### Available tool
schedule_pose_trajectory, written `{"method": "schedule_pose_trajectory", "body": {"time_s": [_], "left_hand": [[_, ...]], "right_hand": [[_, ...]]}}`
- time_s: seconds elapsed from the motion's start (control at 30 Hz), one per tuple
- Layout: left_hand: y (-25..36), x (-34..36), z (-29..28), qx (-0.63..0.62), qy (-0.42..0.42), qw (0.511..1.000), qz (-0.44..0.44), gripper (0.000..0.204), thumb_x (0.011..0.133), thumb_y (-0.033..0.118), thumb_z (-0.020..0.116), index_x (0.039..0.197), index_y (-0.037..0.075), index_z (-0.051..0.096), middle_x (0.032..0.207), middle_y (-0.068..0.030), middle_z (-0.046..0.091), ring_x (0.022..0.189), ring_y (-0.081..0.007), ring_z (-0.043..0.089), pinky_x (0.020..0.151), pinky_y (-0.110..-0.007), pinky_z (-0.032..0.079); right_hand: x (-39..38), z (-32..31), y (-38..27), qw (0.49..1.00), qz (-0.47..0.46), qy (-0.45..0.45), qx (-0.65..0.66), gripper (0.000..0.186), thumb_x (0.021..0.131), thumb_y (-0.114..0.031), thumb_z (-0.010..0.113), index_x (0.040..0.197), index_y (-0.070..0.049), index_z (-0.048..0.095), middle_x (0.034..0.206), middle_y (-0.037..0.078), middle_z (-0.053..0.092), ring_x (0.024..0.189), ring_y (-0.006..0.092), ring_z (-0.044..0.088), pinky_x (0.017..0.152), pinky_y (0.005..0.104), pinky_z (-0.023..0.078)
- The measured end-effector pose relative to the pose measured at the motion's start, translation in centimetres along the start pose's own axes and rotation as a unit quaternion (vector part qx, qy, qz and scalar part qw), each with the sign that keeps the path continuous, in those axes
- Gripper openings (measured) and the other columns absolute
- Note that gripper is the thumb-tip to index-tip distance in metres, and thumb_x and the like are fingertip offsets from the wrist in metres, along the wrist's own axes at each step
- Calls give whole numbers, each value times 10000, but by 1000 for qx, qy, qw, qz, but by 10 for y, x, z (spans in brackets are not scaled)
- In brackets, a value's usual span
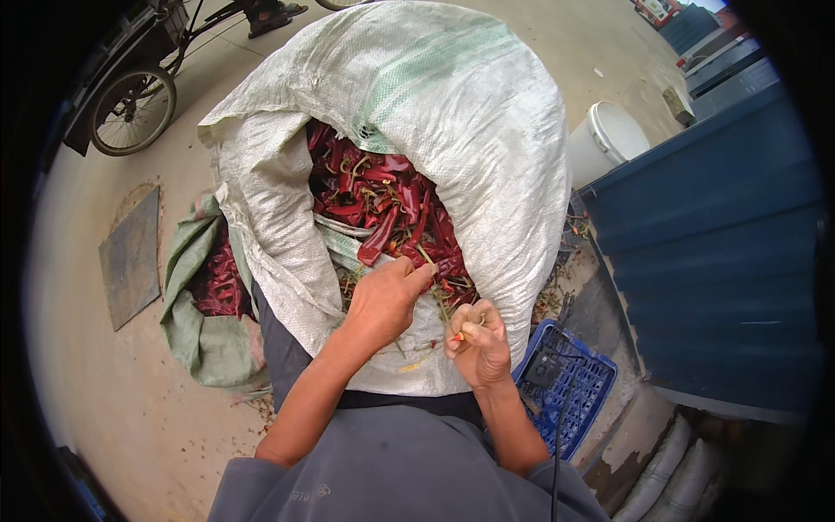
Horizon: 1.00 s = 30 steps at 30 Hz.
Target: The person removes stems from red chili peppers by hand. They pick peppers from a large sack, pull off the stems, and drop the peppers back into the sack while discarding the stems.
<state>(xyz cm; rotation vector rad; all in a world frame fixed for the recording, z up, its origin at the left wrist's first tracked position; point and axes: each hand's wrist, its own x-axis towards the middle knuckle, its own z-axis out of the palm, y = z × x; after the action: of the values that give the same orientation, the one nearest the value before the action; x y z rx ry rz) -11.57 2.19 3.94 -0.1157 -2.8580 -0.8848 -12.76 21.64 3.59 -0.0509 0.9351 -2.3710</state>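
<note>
A big white woven sack (513,148) lies open across my lap, its rim folded back around a heap of dark red chili peppers (383,191). Over the near edge of the heap, my left hand (383,300) is closed in a pinch, and a pale green chili stem (424,253) sticks up at its fingertips. Whether a pepper hangs from that stem is hidden. To the right, my right hand (483,346) curls palm up, fingers closed on a chili stem cap (459,337) with a red and yellow end. Loose stems lie on the sack between both hands.
A green sack (196,335) of red peppers sits at left, near a flat dark board (132,257). On the right are a blue crate (583,396), a white bucket (609,135) and a blue metal panel (713,244). A cart wheel (133,111) stands far left.
</note>
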Motion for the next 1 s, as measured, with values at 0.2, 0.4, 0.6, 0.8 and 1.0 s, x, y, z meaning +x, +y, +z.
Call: {"method": "schedule_pose_trajectory", "body": {"time_s": [0.2,0.4,0.6,0.8,1.0], "left_hand": [[-20,13,23,61,-9,997,44,271,770,50,683,1039,57,650,1024,-133,601,927,-341,620,741,-436,519],[0,-9,-10,-128,61,989,34,251,838,130,740,1022,34,599,1020,-130,623,949,-342,595,817,-415,477],[0,-41,-14,-241,-15,969,-60,277,849,178,759,1013,26,596,927,-133,609,841,-316,577,762,-386,462],[4,-57,-15,-352,-54,930,-91,335,835,230,779,1004,8,594,941,-145,634,902,-329,611,813,-402,474],[-2,-66,-13,-268,-73,957,-88,261,787,147,776,982,35,645,918,-133,639,885,-342,607,790,-428,471]], "right_hand": [[-4,7,-10,998,33,43,-45,170,942,-63,561,1103,-7,552,945,105,620,737,176,645,660,309,563],[4,-7,-7,988,63,34,-134,191,974,-150,602,1093,-4,568,826,61,598,681,135,604,647,282,527],[11,8,-1,909,35,5,-415,353,939,-336,714,936,2,614,750,37,614,671,110,584,619,287,489],[14,20,5,793,-124,-62,-594,276,929,-278,703,931,-9,642,760,143,635,659,240,632,621,348,493],[11,30,5,758,-93,-103,-638,326,928,-316,695,865,-11,599,697,163,588,593,295,576,569,377,457]]}}
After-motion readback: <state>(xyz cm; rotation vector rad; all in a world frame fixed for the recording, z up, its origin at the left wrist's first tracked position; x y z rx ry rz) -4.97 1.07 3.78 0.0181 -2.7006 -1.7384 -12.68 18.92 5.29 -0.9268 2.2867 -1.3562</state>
